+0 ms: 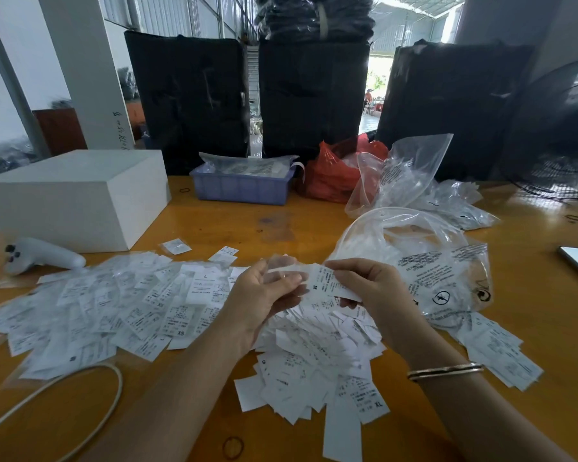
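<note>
Two hands worked just above the middle of the wooden table [234,225]: the left hand [264,295] curled its fingers round a small clear sleeve [282,268], and the right hand [371,288] pinched a white label [327,283] marked M, its left end at the sleeve; whether it had entered could not be told. Bare wood lay open beyond the hands, towards the far side, and along the near edge. To the left a spread of bagged labels [97,301] covered the table, and a heap of loose labels [314,355] lay under and near the wrists. A large printed clear bag [444,271] stood just right of the right hand, crowding that side. Further off sat a white box [74,195] with a white controller [44,256] near it at far left, a blue tray [244,188], a red bag [331,175] and more clear bags [407,171]. A white cable [114,395] looped at near left, and black bundles [187,95] walled the far edge.
</note>
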{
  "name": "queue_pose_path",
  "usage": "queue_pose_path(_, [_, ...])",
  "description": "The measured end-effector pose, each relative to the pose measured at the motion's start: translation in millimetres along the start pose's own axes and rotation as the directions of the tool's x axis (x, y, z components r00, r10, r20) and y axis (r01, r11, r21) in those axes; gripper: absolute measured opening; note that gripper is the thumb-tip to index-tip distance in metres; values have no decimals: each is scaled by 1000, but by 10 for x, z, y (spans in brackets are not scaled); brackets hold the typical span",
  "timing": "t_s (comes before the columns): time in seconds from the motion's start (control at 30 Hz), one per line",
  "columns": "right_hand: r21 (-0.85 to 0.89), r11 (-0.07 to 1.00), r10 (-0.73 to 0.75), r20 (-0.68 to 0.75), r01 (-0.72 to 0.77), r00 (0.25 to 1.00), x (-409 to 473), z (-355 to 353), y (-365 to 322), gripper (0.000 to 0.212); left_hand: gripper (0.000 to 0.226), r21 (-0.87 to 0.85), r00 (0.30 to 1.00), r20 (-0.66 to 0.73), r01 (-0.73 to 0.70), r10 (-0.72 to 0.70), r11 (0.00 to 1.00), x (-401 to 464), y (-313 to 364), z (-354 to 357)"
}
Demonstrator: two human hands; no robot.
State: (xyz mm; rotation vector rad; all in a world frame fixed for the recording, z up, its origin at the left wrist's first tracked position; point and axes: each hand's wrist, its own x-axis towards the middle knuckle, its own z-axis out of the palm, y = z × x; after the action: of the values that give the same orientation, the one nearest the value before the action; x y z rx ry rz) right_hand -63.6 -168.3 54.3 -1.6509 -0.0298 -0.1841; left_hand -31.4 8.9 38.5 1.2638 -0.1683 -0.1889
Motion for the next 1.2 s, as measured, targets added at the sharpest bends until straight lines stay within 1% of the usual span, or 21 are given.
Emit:
queue_pose_path(0.13, [-62, 998, -17, 21, 18, 1000, -11, 19, 9, 23, 30, -42, 1000, -12, 5, -5, 999, 7, -8, -7])
queue_pose_path(0.27, [24, 997, 68, 92, -70, 994, -3, -41, -20, 27, 33, -114, 1000, -31, -4, 0, 993, 15, 18, -40])
queue_pose_path(0.37, [5, 995, 100, 153, -102, 983, -6, -44, -23, 27, 31, -87, 1000, -18, -4, 3, 996, 4, 18, -30])
queue_pose_path(0.5, [-2, 995, 98, 217, -100, 971, -13, -54, -23, 26, 28, -41, 1000, -3, -4, 4, 999, -12, 14, -10])
queue_pose_path(0.6, [44, 995, 74, 260, -88, 963, -5, -122, -37, 29, 28, -40, 1000, 1, -8, 8, 999, -16, 30, -13])
queue_pose_path(0.73, [80, 995, 37, 281, -62, 959, 10, -191, -48, 32, 28, -67, 1000, 9, -1, 2, 998, -19, 46, -18])
queue_pose_path(0.87, [75, 994, 50, 328, -79, 943, 9, -186, -36, 38, 28, -91, 1000, 12, 18, -17, 996, -21, 51, -22])
queue_pose_path(0.97, [66, 994, 63, 353, -92, 933, 14, -174, -34, 39, 30, -73, 999, 42, 37, -34, 997, -20, 51, -28])
queue_pose_path(1.07, [63, 994, 58, 349, -86, 935, 21, -179, -19, 39, 32, -41, 996, 70, 49, -46, 998, -21, 47, -23])
queue_pose_path(1.2, [103, 993, 24, 330, -62, 944, 30, -209, -22, 43, 32, -47, 997, 57, 47, -44, 998, -20, 45, -31])
